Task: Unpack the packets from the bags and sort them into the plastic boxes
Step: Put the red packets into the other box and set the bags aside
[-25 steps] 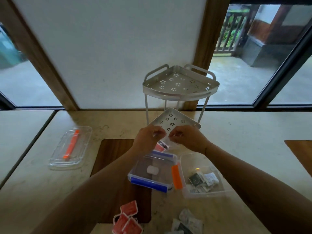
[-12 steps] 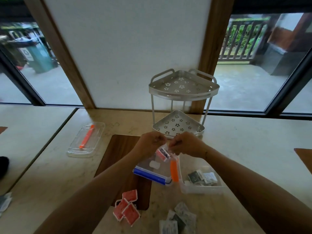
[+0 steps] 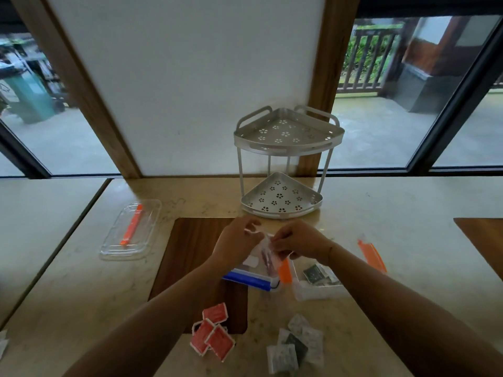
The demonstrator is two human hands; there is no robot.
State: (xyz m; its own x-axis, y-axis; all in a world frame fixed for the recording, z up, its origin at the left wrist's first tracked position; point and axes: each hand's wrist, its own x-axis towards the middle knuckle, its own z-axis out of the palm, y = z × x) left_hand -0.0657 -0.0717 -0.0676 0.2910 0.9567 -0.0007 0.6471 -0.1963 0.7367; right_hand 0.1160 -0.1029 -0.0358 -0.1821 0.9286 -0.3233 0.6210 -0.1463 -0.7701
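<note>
My left hand and my right hand pinch the top edge of a small clear bag between them, above the table. Packets show through the bag, blurred. Below the hands lies a clear plastic box with a blue clip. To its right stands a clear box with an orange clip, holding black and white packets. Red packets lie near the front edge. A pile of white and dark packets lies to their right.
A clear lid with an orange clip lies at the left. An orange-edged lid lies at the right, behind my right forearm. A two-tier metal corner rack stands at the back against the wall. A dark wooden inlay marks the table.
The camera has tilted and shifted, so the table appears further left and lower. Both hands have stayed together on the bag, now slightly lower over the blue-clipped box.
</note>
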